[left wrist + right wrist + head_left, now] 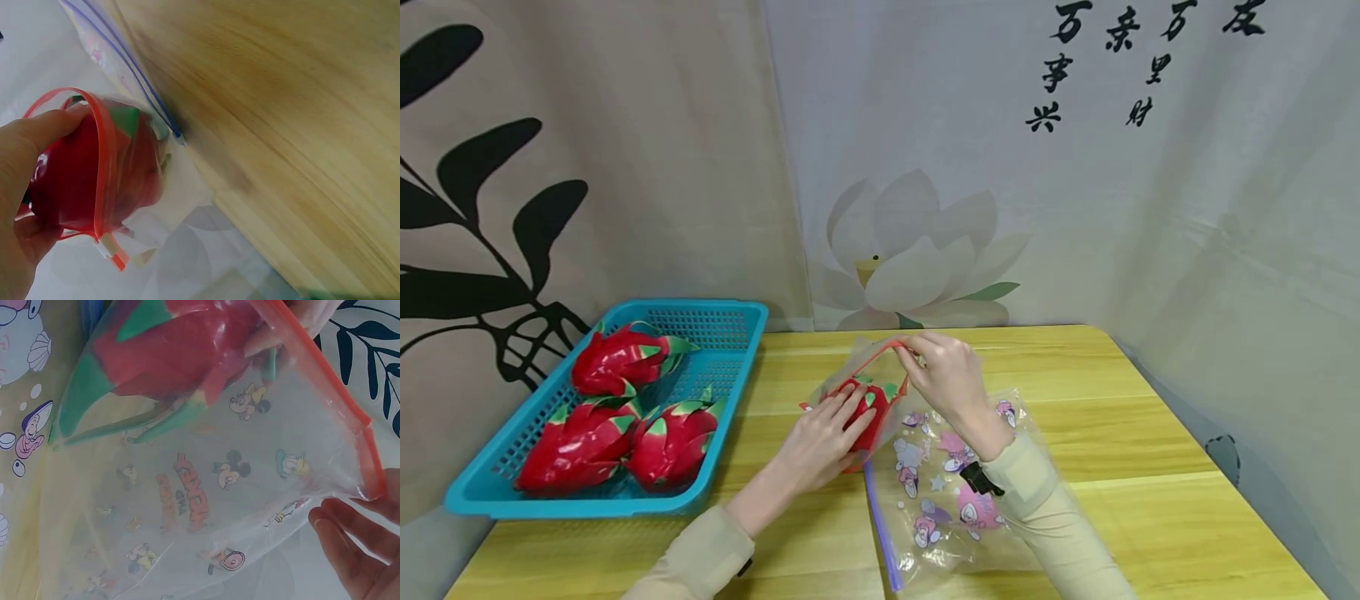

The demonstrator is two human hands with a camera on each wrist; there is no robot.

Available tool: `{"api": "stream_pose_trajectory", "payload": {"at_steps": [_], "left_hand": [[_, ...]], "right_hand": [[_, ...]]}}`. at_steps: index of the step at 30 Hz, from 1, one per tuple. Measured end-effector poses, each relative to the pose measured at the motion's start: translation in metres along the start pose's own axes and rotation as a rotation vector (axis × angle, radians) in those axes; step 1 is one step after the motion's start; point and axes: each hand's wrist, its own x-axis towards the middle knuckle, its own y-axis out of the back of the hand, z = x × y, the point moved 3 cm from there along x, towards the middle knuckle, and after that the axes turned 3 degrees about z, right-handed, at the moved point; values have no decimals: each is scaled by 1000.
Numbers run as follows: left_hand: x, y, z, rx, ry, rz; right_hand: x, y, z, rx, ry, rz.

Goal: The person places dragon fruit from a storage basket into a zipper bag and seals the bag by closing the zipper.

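Observation:
A red dragon fruit (871, 422) with green-tipped scales is partly inside a clear zip bag (144, 494) with a red zip edge and cartoon prints. My left hand (822, 437) grips the fruit at the bag's mouth, thumb and fingers on either side of it in the left wrist view. On the other side my right hand (953, 379) pinches the red zip edge and holds the mouth apart. In the right wrist view the fruit's green tips (81, 412) show through the plastic, above the lower part of the bag.
A blue plastic basket (741, 333) with three more dragon fruits (576, 446) stands at the left of the wooden table (1150, 433). Flat under my right forearm lies a second clear zip bag (940, 533) with a purple zip. A printed curtain hangs behind.

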Motion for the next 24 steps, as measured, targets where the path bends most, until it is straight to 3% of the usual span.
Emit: {"api": "stream_pose_trajectory", "payload": {"at_steps": [11, 18, 24], "left_hand": [[-10, -3, -5, -101, -78, -7], [-15, -1, -7, -53, -68, -23], [-16, -1, -5, 2, -97, -16]], "right_hand": [[1, -2, 0, 29, 17, 3], [1, -2, 0, 38, 11, -2], [2, -2, -2, 42, 23, 8]]}}
